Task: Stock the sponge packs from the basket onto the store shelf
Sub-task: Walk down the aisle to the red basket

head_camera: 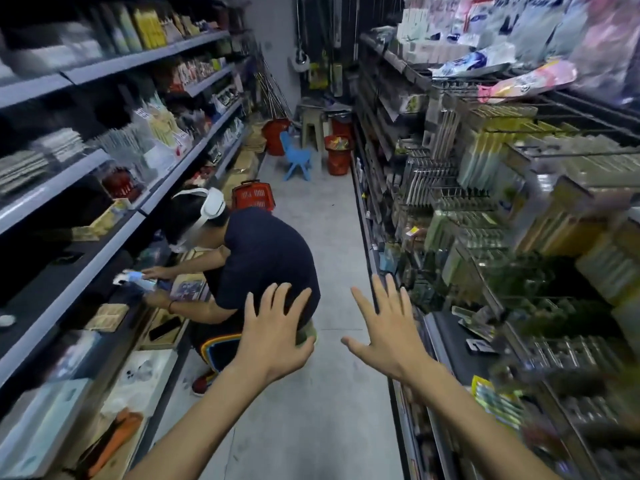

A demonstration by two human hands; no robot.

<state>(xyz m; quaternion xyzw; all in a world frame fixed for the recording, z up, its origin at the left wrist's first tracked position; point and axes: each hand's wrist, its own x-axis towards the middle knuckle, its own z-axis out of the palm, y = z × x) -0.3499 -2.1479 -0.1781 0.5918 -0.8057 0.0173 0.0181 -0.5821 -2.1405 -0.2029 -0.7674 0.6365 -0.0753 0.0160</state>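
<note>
**Status.** Stocking is not under way at this moment. No sponge pack is in either hand.

**Hands.** Both hands are held out over the aisle floor, on the camera side of the red basket [254, 195].
- Left hand [273, 337]: fingers straight and slightly spread, palm down, holding nothing. It is roughly in line with the basket.
- Right hand [384, 327]: fingers spread wide, thumb out, holding nothing. It is to the right of the basket.

**Basket.** The red basket stands on the floor in mid-aisle with its handle up. Its contents cannot be made out from this angle, so the number of packs left in it cannot be stated. Whether this is the task's basket also cannot be confirmed, because two more red baskets [275, 136] stand well beyond it near a blue chair [294, 157].

**Sponge packs.** To the right of the basket, the shelf [446, 327] carries rows of yellow-and-green packs [495, 147]. They are probably sponges already on display, but blur prevents a firm reading. Whether any space is open on that shelf cannot be told.

**Obstruction.** A crouching person [266, 258] works at the opposite shelving, between the basket and the hands, and partly blocks the direct path.

**Remaining work (judged).**
1. Reach the basket, passing to the right of the crouching person.
2. Take a pack.
3. Place it on the shelf.
4. Repeat until the basket is empty.
</note>
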